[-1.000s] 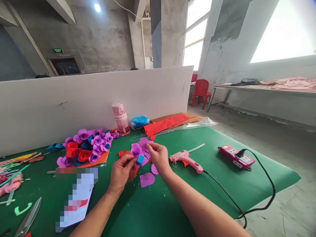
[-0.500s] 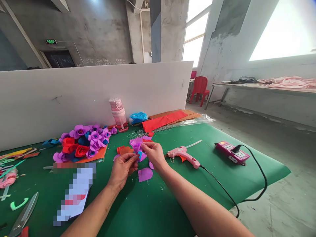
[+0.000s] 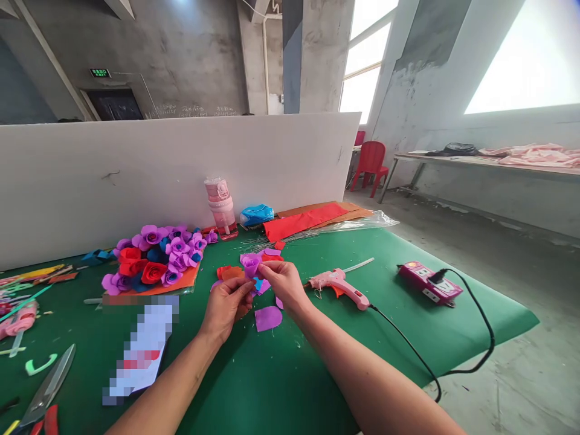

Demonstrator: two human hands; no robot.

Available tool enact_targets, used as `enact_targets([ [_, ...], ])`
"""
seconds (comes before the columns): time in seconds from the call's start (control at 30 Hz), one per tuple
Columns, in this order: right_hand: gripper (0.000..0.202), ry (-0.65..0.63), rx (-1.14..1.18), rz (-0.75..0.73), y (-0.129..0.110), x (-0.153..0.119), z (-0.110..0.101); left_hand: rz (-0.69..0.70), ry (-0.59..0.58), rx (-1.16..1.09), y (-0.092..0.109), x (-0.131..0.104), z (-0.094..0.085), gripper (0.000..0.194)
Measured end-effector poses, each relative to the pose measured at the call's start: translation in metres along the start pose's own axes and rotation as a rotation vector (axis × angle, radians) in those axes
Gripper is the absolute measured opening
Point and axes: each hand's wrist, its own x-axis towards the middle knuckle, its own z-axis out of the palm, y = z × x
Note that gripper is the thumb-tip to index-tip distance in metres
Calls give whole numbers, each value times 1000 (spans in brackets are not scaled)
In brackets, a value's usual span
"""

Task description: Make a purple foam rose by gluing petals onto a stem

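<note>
Right of hands: pink hot-glue gun (image 3: 334, 281). Left: bunched flowers (image 3: 154, 273) beyond pixelated phone (image 3: 144, 341). Lower left: scissors (image 3: 49, 385), cut off by frame edge. Over green table (image 3: 281, 374), pinched between narrowed fingertips of left hand (image 3: 228, 303) and right hand (image 3: 284, 283): purple flower (image 3: 249, 263), base partly hidden by fingers; loose pieces (image 3: 229, 273) behind, partly covered.

A small purple flower (image 3: 251, 263), cupped like a little funnel, stands roughly upright, its mouth open at the top and its body narrowing below. From where I stand, the left hand (image 3: 228, 307) pinches it at the narrow base, while the fingertips of the right hand (image 3: 281, 283) meet its side. Fingers partly hide the lower end.
</note>
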Motion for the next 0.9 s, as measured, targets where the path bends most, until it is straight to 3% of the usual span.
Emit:
enact_targets([
  [0.9,23,-64,142,31,-4,-2,3,64,-5,-67,-1,0,-1,33],
])
